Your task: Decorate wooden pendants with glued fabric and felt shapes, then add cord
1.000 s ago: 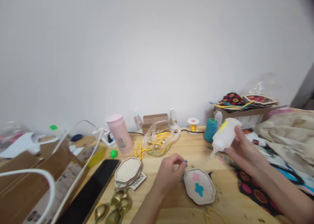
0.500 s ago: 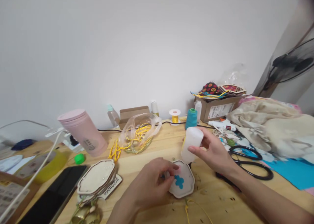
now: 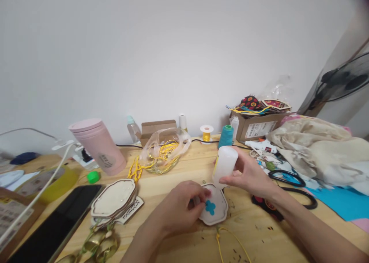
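My right hand (image 3: 250,174) is wrapped round a white translucent plastic bottle (image 3: 226,163), tilted with its flat base up and its lower end over a small scalloped plaque (image 3: 220,209). The plaque lies on the table with a pale face, a raised rim and a blue flower-shaped piece (image 3: 210,207) on it. My left hand (image 3: 181,205) is at the plaque's left side, fingertips pinched together over its face beside the blue piece. What sits between those fingers is hidden. A yellow cord (image 3: 233,236) runs from the plaque's near edge.
On the left are a stack of scalloped plaques (image 3: 113,197), brass bells (image 3: 99,242), a phone (image 3: 57,224) and a pink tumbler (image 3: 98,145). Behind stand a bag of yellow cord (image 3: 165,151) and a teal thread spool (image 3: 226,137). Black-handled scissors (image 3: 300,192) and cloth (image 3: 314,147) lie right.
My left fingers have closed in on the plaque's face near the blue piece. The bottle stays in my right hand, almost unmoved. The view has shifted slightly.
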A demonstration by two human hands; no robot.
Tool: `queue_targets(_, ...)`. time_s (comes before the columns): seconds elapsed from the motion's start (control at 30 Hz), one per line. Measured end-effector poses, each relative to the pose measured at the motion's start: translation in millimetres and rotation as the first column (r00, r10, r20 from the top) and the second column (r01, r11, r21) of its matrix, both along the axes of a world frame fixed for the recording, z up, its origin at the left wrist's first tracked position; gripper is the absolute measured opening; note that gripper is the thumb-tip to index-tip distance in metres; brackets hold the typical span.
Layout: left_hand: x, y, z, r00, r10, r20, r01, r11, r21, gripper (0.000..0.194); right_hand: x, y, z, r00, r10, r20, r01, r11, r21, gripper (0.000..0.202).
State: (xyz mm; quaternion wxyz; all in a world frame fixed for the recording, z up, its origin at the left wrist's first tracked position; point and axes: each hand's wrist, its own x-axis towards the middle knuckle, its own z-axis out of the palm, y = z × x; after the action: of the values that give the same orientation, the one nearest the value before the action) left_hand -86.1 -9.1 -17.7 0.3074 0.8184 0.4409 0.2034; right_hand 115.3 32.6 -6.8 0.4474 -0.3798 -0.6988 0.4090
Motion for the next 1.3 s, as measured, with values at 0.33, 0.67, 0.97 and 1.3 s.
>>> queue_targets(0.33, -0.1, 0.3, 1.2, 1.000, 0.014, -0.015, -0.014, 1.000, -0.010, 0.032, -0.3, -7.3, 0.5, 0.994, -0.093, -0.060, 0.094, 0.995, 0.017, 0.047)
queue_targets(0.67, -2.0, 2.7, -6.1, 1.000, 0.001, 0.002, -0.001, 1.000, 0.030, 0.022, -1.6, -9.4, 0.2, 0.985, -0.159, -0.064, 0.161, 0.986, 0.038, 0.046)
queue_targets(0.97, -3.7, 1.4, -7.3, 1.000, -0.001, -0.019, 0.002, 0.998, 0.059, 0.020, -3.7, -11.8, -1.2, 0.985, -0.168, -0.024, 0.170, 0.982, 0.084, 0.047)
queue_targets(1.3, -2.4, 1.0, -3.2, 1.000, 0.013, -0.022, -0.012, 1.000, 0.013, 0.023, -2.5, -9.9, 1.1, 0.985, -0.171, -0.035, 0.173, 0.982, 0.078, 0.045)
